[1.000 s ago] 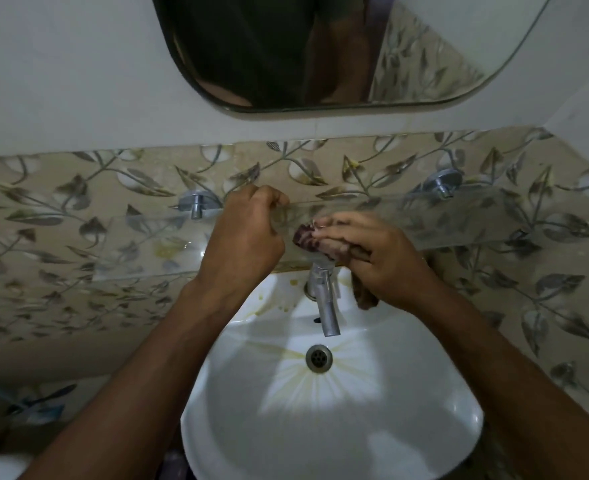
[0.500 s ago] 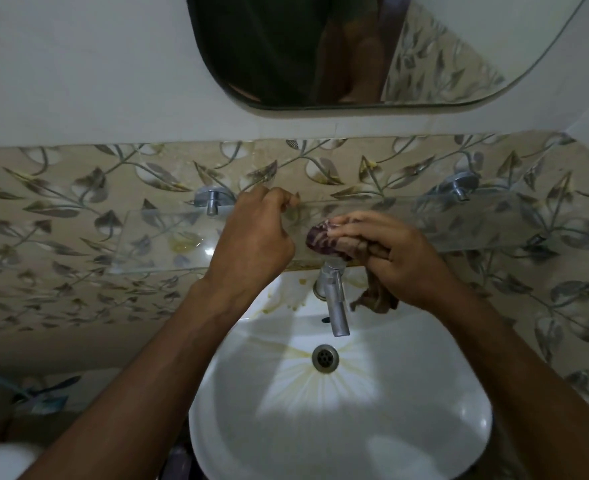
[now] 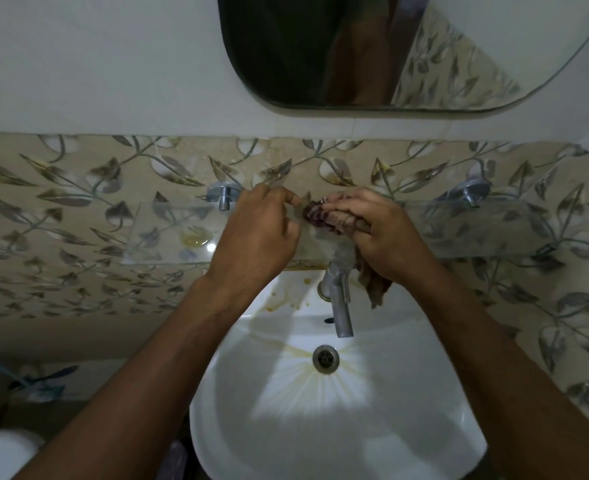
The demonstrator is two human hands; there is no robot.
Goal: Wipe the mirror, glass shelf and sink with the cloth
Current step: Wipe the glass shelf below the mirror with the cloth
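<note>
Bunching the dark maroon patterned cloth [image 3: 324, 216] on the clear glass shelf [image 3: 168, 233], the right hand [image 3: 383, 233] keeps its grip clamped round it. Cloth tail hangs toward 6 o'clock below the palm. The left hand [image 3: 258, 233], at 9 o'clock of it, is curled, pinching the shelf.

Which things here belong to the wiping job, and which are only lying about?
Job: cloth in the right hand, glass shelf, sink, mirror.
Lying about: tap, blue item at lower left.

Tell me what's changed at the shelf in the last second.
Very little. The right hand still grips the cloth on the glass shelf, nudged slightly toward the left hand, whose fingers stay curled at the shelf's back edge. The sink and tap are unchanged; mostly the camera shifted.
</note>
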